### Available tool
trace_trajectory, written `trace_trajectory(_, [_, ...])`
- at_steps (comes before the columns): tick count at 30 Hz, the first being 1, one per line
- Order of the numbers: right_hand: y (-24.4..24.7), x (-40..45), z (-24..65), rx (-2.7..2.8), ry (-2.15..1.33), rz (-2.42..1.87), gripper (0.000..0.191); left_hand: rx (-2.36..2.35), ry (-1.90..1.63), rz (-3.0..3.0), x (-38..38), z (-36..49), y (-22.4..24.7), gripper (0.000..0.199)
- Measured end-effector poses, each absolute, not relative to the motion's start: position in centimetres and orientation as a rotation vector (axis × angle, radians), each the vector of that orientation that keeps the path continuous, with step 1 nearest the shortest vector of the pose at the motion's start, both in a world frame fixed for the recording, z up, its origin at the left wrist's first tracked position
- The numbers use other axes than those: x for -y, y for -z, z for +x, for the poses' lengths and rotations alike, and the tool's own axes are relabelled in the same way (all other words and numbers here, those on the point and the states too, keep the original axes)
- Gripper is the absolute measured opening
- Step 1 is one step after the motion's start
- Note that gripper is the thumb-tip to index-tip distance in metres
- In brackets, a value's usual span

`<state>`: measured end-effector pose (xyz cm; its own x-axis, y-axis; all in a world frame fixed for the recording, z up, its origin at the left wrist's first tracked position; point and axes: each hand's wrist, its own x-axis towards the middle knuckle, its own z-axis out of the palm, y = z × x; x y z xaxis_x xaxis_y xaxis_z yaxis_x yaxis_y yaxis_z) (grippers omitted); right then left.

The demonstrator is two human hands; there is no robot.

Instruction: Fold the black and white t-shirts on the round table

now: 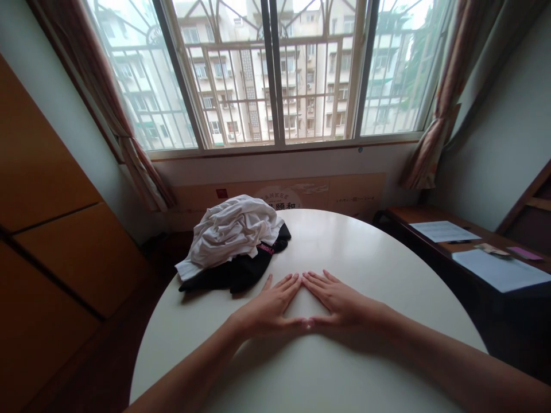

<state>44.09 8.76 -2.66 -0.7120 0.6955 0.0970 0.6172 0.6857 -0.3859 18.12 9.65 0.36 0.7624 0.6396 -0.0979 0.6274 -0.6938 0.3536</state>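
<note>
Head view: fingers (284,284) of both hands released, spread flat on round white counter (370,252), fingertips nearly meeting, nothing grasped. Left hand (267,307) placed just beside black garment (228,274), not touching; right hand (342,301) farther off. Crumpled white cloth (230,232) piled atop garment. Papers (501,271) laid on wooden side counter (424,217), right.

The round table (344,252) had a smooth, glossy top; the white cloth (228,232) and black cloth (232,272) looked soft and matt.
</note>
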Motion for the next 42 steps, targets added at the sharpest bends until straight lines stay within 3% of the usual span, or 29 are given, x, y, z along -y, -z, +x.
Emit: trace_trajectory(42, [1.73, -8.39, 43.89, 2.685, -0.505, -1.135, 0.104, -0.988, -0.053, 2.544, -9.50, 18.31, -0.65, 0.107])
